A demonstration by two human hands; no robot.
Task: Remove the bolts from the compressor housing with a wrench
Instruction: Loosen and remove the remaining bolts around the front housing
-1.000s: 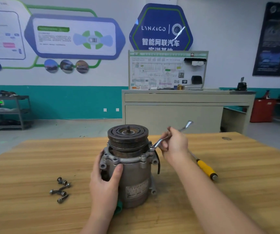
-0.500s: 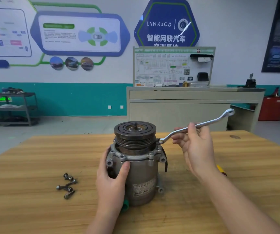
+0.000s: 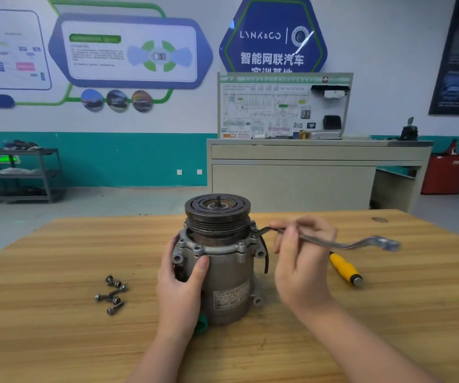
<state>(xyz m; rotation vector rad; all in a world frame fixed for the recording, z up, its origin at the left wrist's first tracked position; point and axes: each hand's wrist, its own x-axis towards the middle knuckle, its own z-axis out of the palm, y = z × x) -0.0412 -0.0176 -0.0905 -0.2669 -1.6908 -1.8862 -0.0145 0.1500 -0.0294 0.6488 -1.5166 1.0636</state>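
A grey metal compressor (image 3: pixel 229 275) stands upright in the middle of the wooden table (image 3: pixel 57 327), its dark pulley on top. My left hand (image 3: pixel 180 288) wraps around the left side of the housing. My right hand (image 3: pixel 301 261) grips a silver ring wrench (image 3: pixel 341 243). One end of the wrench sits on a bolt at the right side of the housing flange (image 3: pixel 254 230); the handle points right, blurred at its free end. Several removed bolts (image 3: pixel 111 295) lie loose on the table left of the compressor.
A yellow-handled screwdriver (image 3: pixel 345 269) lies on the table to the right, behind my right hand. A beige bench (image 3: pixel 316 172) with a training board stands beyond the table's far edge. A metal shelf cart (image 3: pixel 21 175) is at the far left.
My right hand has swung the wrench handle clockwise, from pointing up and back to pointing right and lower. My left hand has stayed on the housing. The camera moved slightly.
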